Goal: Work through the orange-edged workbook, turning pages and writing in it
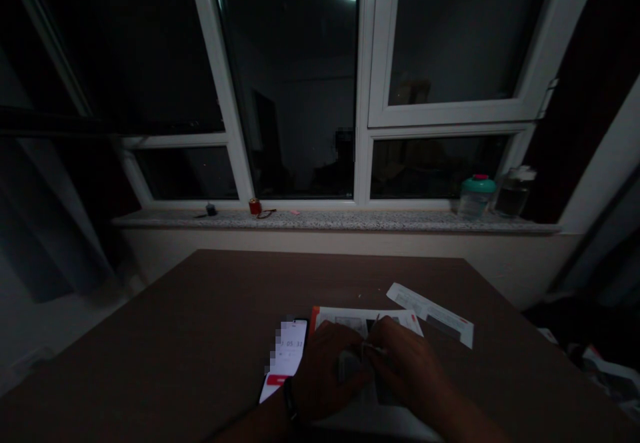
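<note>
My left hand (333, 366), with a dark band at the wrist, lies over a printed booklet or sheet (345, 313) with a red-orange left edge. Its fingers are bent in towards my right hand (407, 363), which is closed beside it over the same paper. Between the fingertips shows a small pale piece (373, 348), too dark and small to name. A thin tip sticks up above the right hand's fingers; I cannot tell what it belongs to. My hands cover most of the paper's middle. Left of them lies a lit phone (290, 353) showing running digits.
A cut strip of printed paper (433, 313) lies to the right on the brown table (225, 310), with tiny scraps near it. On the stone windowsill (350, 220) stand a teal-lidded container (476, 200), a clear bottle (514, 193), a small red item (255, 206) and a small dark bottle (211, 209).
</note>
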A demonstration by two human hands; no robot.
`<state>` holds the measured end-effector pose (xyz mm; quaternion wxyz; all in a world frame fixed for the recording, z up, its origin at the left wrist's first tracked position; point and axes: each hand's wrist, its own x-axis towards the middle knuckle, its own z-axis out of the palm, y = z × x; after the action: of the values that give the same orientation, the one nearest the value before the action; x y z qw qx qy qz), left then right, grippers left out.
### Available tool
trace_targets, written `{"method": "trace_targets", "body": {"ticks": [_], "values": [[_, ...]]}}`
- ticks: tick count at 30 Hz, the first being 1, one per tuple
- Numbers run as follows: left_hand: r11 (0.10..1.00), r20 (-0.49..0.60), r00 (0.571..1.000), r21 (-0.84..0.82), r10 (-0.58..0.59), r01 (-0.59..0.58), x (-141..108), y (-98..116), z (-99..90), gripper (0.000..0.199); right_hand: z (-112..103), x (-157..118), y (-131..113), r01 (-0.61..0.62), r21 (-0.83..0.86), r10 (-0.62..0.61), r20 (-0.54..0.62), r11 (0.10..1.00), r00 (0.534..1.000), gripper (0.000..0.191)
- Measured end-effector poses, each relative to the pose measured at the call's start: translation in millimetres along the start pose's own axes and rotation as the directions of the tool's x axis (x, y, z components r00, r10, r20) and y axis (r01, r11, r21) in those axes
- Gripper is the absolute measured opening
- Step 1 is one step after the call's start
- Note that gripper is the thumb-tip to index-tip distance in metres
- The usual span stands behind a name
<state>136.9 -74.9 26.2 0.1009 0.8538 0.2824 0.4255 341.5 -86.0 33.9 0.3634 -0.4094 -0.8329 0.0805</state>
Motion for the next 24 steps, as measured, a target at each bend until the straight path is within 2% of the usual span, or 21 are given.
{"method": "trace_targets", "body": {"ticks": [7,16,20,24], "values": [[0.999,-0.077,0.996,0.037,0.034,-0.032,1,-4,5.0,0.010,-5,2,-4,0.012,-0.004,-0.012,0.016,1.000,1.000,0.014],[0.994,-0.061,0.992,0.008,0.111,-0.111,-3,-9,7.1,0.014,-9,1,-11,0.042,-0.046,-0.040,0.031,0.998,0.999,0.012],[0.993,-0.073,0.991,0.013,0.116,-0.116,-1,-7,5.9,0.009,-9,2,-8,0.064,-0.023,-0.063,0.041,0.998,0.997,0.008],[0.997,-0.083,0.993,0.013,0.080,-0.079,1,-6,5.2,0.008,-9,1,-4,0.081,0.019,-0.081,0.002,0.997,0.997,0.004]]}}
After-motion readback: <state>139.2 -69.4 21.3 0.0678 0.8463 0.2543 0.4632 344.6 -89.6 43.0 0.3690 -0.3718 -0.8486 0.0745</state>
